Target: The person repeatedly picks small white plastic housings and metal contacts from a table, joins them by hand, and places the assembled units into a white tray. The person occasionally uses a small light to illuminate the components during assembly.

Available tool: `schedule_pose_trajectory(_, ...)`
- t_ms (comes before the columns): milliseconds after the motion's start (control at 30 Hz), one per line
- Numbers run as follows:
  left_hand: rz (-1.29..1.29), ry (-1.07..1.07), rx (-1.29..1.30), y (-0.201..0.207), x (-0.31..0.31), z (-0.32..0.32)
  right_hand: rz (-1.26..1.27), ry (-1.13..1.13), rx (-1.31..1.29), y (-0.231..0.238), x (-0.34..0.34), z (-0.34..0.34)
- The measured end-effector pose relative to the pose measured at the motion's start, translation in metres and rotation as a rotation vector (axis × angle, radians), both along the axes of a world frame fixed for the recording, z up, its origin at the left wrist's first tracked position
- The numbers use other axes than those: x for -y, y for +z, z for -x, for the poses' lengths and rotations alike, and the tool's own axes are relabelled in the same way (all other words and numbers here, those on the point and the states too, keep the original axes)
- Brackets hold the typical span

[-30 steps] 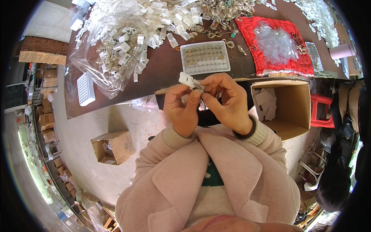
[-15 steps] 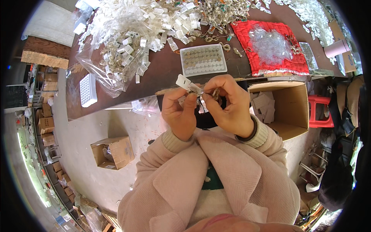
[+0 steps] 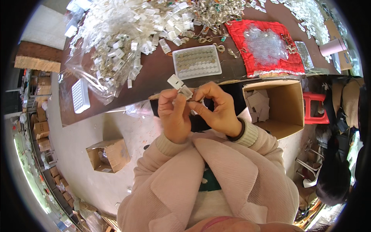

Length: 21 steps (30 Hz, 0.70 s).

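Head cam has your left hand (image 3: 174,116) and right hand (image 3: 216,110) bunched up at chest height, both pinching a small clear plastic packet (image 3: 180,86) just shy of the table edge (image 3: 154,75). Compared with a second ago the packet's tilted up and pokes out more above your fingertips, so you look mid-fiddle with it. White parts tray (image 3: 197,62) sits just beyond, cardboard box (image 3: 276,106) off right.
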<state>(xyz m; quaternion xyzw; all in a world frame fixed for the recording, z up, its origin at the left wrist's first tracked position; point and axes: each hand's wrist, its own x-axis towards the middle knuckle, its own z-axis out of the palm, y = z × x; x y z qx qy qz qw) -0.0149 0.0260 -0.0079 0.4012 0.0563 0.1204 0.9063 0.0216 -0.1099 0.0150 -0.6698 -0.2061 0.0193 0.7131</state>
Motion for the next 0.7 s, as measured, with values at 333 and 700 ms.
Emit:
schedule_pose_trajectory(333, 0.024, -0.092, -0.165, -0.012, -0.008, -0.024, 0.601, -0.419, 0.398, -0.023, 0.044, -0.083)
schedule_pose_trajectory(700, 0.097, -0.142, -0.206, -0.02, -0.009, -0.03, 0.888, -0.456, 0.598, -0.035, 0.024, -0.092)
